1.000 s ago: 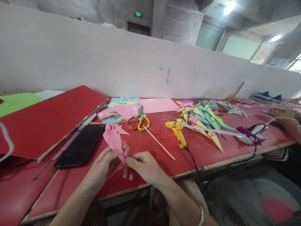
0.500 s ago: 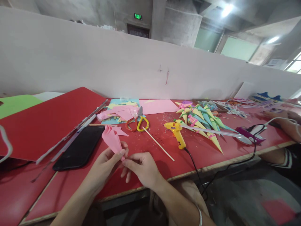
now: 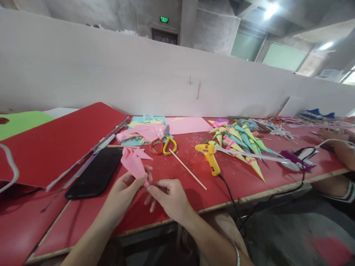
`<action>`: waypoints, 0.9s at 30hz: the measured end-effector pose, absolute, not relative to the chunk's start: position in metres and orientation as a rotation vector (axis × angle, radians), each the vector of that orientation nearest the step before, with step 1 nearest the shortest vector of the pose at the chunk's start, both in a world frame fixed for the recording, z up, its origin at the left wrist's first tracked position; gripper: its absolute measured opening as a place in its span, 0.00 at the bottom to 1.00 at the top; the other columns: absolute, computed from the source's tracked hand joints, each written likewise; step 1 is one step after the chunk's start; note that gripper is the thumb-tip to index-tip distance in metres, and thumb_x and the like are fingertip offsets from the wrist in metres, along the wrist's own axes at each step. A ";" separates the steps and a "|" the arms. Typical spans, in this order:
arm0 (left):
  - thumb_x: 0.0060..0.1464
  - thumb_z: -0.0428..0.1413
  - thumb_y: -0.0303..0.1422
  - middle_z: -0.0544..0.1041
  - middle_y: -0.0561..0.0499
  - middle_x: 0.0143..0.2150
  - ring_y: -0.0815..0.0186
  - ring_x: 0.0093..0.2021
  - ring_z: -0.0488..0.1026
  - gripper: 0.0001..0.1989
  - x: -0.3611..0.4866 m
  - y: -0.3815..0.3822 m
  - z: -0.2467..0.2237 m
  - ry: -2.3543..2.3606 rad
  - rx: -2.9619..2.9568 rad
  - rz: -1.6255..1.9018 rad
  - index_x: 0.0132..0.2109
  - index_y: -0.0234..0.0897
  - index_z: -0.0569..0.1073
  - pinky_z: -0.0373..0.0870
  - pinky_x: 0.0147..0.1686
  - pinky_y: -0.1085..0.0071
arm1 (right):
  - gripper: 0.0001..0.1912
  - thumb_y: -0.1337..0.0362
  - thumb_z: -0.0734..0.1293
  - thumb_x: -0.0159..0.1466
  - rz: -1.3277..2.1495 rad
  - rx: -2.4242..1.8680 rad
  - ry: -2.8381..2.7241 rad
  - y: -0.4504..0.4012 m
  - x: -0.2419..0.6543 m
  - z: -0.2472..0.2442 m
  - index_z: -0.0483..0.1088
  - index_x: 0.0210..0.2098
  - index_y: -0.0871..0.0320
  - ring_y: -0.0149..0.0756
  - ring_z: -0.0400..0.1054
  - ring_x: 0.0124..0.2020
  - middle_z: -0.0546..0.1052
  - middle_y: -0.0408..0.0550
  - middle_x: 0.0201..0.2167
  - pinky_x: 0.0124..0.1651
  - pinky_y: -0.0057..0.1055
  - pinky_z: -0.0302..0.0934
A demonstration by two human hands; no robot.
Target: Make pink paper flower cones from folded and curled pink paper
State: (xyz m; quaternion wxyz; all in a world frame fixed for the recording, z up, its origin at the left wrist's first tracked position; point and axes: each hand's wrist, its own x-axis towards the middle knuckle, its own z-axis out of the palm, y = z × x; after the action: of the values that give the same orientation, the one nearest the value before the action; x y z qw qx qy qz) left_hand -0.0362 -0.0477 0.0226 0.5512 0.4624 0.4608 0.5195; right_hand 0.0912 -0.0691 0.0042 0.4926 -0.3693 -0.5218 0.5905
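Note:
A pink paper flower (image 3: 133,162), rolled and narrowing to a twisted base, is held above the red table. My left hand (image 3: 126,190) is closed around its lower part, thumb on the near side. At the narrow base, the thumb and fingers of my right hand (image 3: 169,197) pinch the paper. Beyond my hands lie scissors (image 3: 169,146) with one red and one yellow handle. A thin wooden stick (image 3: 188,170) rests on the table to the right, and past it a yellow glue gun (image 3: 211,159) lies with a glue stick in its back.
Several decorated paper cones (image 3: 244,142) are heaped to the right. A black phone (image 3: 94,173) and a large red sheet (image 3: 63,144) lie on the left. Pink paper scraps (image 3: 138,133) are behind the scissors. A co-worker's arm (image 3: 342,153) rests at the far right.
The view has shifted very slightly. Both hands stay at the paper flower's base, with only small finger movement.

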 end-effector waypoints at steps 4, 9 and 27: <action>0.40 0.60 0.36 0.70 0.56 0.24 0.71 0.18 0.64 0.13 -0.037 -0.050 0.022 1.049 1.146 1.159 0.35 0.36 0.73 0.65 0.16 0.74 | 0.26 0.42 0.65 0.49 1.493 -0.864 -1.244 -0.070 0.090 0.006 0.72 0.23 0.62 0.26 0.62 0.13 0.72 0.42 0.15 0.19 0.22 0.58; 0.40 0.61 0.36 0.69 0.56 0.22 0.71 0.19 0.64 0.11 -0.036 -0.050 0.020 1.062 1.193 1.183 0.33 0.36 0.73 0.66 0.19 0.74 | 0.25 0.43 0.65 0.51 1.457 -0.853 -1.232 -0.069 0.091 0.005 0.72 0.23 0.61 0.26 0.63 0.13 0.71 0.42 0.14 0.18 0.22 0.58; 0.40 0.63 0.41 0.71 0.55 0.26 0.69 0.26 0.67 0.22 -0.042 -0.049 0.024 0.862 1.027 1.305 0.44 0.39 0.71 0.68 0.22 0.76 | 0.17 0.55 0.61 0.62 0.961 -1.022 -1.669 -0.069 0.094 -0.007 0.74 0.25 0.60 0.29 0.68 0.18 0.75 0.45 0.19 0.25 0.22 0.59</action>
State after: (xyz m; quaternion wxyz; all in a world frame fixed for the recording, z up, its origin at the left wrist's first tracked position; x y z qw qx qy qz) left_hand -0.0416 -0.0487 0.0239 0.5935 0.4416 0.3708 0.5614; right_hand 0.0940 -0.0691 -0.0067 0.4622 -0.4157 -0.6789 0.3907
